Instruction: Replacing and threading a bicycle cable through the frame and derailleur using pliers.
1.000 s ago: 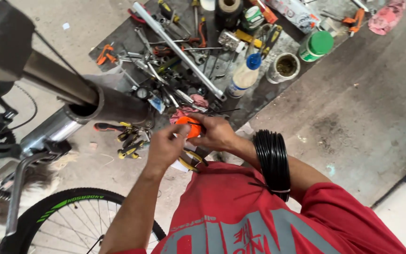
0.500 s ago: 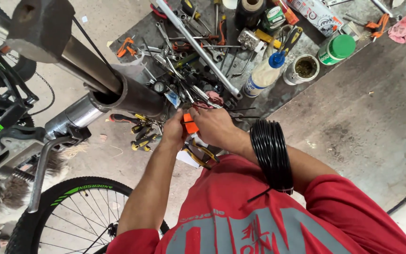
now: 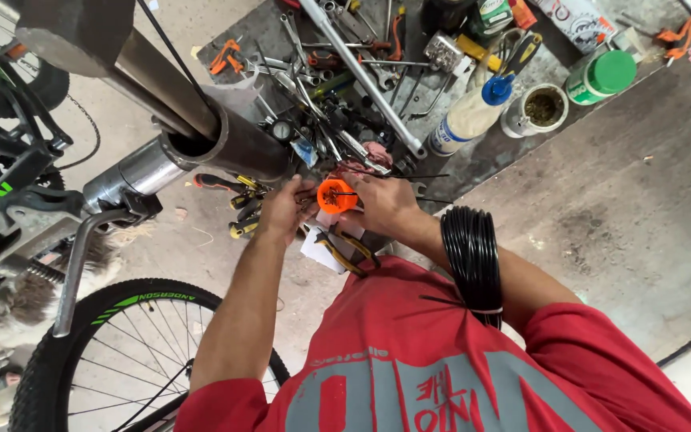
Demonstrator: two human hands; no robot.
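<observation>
Tools (image 3: 337, 96) crowd the mat beyond both hands, left hand (image 3: 281, 210) and right hand (image 3: 385, 204) clamped on an orange cup (image 3: 336, 194).

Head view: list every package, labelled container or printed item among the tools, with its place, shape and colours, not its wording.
Squeeze bottle: lying tilted right of the tool pile, white with blue cap.
Green-lidded jar: far right, round, pale labelled body.
Open tin: between those two, round, white-walled, dark contents.
Printed packet: top edge, flat, pale.

The one camera sits on my head and looks straight down, close over my arms, at the floor (image 3: 625, 232) below.
</observation>
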